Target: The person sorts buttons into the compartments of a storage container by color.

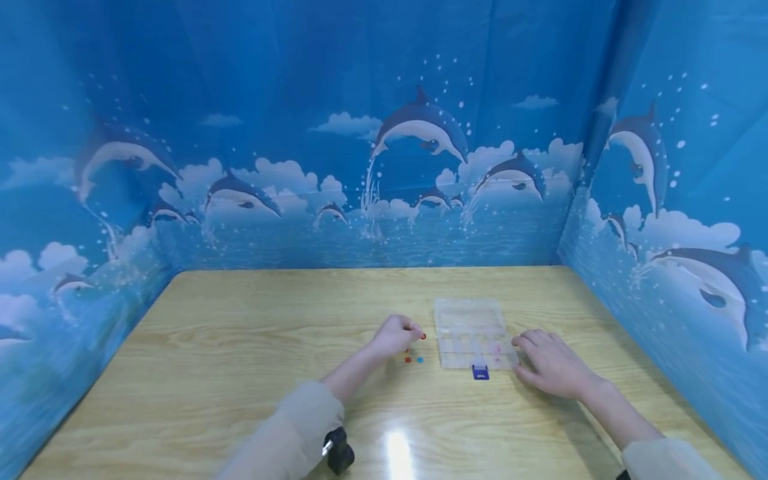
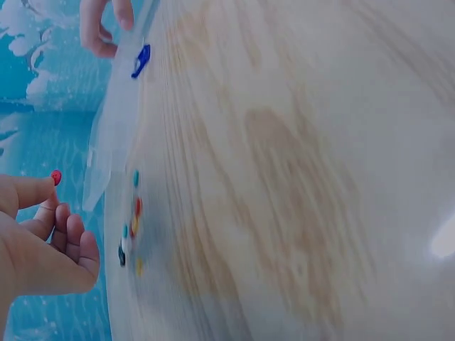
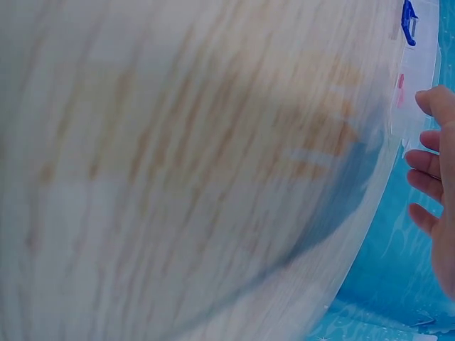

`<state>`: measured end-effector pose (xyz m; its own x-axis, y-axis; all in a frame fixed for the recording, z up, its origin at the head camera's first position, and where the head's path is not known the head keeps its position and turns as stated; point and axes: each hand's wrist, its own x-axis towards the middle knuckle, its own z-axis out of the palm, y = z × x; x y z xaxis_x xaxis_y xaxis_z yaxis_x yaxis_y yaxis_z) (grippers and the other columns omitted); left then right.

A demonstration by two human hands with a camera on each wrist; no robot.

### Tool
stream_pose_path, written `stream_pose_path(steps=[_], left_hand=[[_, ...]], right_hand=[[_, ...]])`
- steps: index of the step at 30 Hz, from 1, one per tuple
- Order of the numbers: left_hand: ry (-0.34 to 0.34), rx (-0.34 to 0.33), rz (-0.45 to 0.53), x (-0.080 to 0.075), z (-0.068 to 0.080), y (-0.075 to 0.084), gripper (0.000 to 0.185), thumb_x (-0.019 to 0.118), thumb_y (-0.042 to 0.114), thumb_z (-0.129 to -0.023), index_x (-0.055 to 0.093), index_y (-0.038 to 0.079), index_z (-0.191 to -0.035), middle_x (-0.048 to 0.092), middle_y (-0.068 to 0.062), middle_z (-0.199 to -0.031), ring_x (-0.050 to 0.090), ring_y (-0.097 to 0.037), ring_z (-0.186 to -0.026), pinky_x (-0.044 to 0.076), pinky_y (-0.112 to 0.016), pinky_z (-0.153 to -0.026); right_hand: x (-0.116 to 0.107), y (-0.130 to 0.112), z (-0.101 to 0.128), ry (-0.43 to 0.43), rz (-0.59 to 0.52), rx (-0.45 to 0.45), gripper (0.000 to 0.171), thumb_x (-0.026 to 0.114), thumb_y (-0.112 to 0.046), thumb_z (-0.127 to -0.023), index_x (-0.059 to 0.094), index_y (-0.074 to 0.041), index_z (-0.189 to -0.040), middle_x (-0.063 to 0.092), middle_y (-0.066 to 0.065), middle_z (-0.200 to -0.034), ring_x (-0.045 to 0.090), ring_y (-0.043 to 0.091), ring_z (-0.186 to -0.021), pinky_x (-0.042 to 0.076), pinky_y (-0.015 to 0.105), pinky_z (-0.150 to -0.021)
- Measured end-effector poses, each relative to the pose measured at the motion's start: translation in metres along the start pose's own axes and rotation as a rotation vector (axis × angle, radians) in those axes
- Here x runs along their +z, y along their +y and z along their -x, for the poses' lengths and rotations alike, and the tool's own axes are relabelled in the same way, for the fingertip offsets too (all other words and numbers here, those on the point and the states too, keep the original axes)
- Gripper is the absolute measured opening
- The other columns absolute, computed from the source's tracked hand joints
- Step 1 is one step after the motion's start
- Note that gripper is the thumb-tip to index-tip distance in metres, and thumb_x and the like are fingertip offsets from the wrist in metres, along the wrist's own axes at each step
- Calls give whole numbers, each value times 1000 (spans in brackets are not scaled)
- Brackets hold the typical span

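Note:
My left hand [image 1: 397, 335] pinches a small red button [image 2: 56, 177] between thumb and fingertip, above the table and just left of a clear plastic compartment box [image 1: 445, 361]. The box lies open, its lid [image 1: 469, 315] tipped back on the far side and a blue latch [image 1: 481, 373] on the near edge. Pinkish pieces [image 1: 496, 349] show in a right-hand compartment. At the box's right edge is my right hand [image 1: 549, 365], its fingers relaxed and slightly bent; whether they touch the box is hard to tell.
Below my left hand lie several small coloured pieces, among them a red one [image 1: 408, 360] and a blue one [image 1: 420, 360]. The wood-grain table [image 1: 240, 333] is bounded by a blue dolphin-print curtain [image 1: 288, 220] at the back and sides.

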<state>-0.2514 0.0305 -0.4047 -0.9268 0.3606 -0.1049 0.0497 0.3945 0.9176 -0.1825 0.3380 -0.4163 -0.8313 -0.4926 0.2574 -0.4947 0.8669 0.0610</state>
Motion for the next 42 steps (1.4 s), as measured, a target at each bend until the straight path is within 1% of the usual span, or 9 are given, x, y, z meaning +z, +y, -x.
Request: stream_pose_path(steps=[4,7,10,11,16,22,28,35,42], left_hand=[[-32,13,24,9,2,7,9,62,8,-87,66,1,-83,58,-1,-84,43,-12,-62,37,-24,-54],[-56,8,44,17,3,12,9,61,8,-87,66,3,-82,60,-1,-86,42,-12,-60,35,-25,-52],[-80,0,23,24,3,18,10,60,10,-89,67,6,-82,62,1,-89,47,-9,-67,39,-25,-57],[-86,4,19,26,3,19,10,60,10,-89,67,6,-83,62,1,-90,49,-10,-74,40,-25,-62],[-108,24,21,37,4,26,8,60,10,-88,66,5,-85,61,1,-88,53,-11,-79,44,-24,-65],[-106,49,12,49,4,31,6,61,8,-87,65,4,-84,63,0,-89,54,-11,-81,45,-25,-68],[-109,43,-4,62,3,35,6,62,10,-86,65,7,-82,64,0,-92,56,-13,-84,47,-29,-74],[-122,61,-24,74,2,38,6,63,9,-85,66,6,-82,61,3,-82,53,-9,-75,46,-24,-67],[-94,15,-9,83,-1,44,4,63,12,-86,64,8,-84,59,4,-81,53,-10,-73,47,-25,-66]], right_hand=[[1,0,0,9,15,-6,42,70,-27,-78,59,1,-107,58,14,-103,53,32,-99,41,53,-84],[1,0,0,22,24,-19,41,70,-27,-77,59,1,-106,58,13,-102,53,32,-98,40,54,-85],[2,1,-1,51,42,-40,41,71,-27,-76,60,0,-105,59,13,-100,54,32,-97,40,54,-85],[3,1,-1,59,47,-46,41,71,-27,-76,60,0,-104,59,13,-100,54,32,-96,40,53,-85],[4,1,-1,79,70,-60,39,70,-27,-76,60,0,-103,59,13,-98,54,32,-94,40,52,-84],[4,1,-1,82,82,-63,39,69,-28,-76,60,0,-102,59,12,-98,54,31,-94,40,51,-84],[3,0,1,75,75,-48,37,69,-27,-76,61,-1,-102,59,12,-98,54,31,-94,40,51,-83],[4,1,2,93,61,-48,36,70,-28,-76,62,-3,-100,59,11,-97,54,30,-93,42,49,-81],[5,2,2,104,60,-56,39,70,-28,-76,61,-1,-103,60,12,-98,55,31,-93,42,51,-81]])
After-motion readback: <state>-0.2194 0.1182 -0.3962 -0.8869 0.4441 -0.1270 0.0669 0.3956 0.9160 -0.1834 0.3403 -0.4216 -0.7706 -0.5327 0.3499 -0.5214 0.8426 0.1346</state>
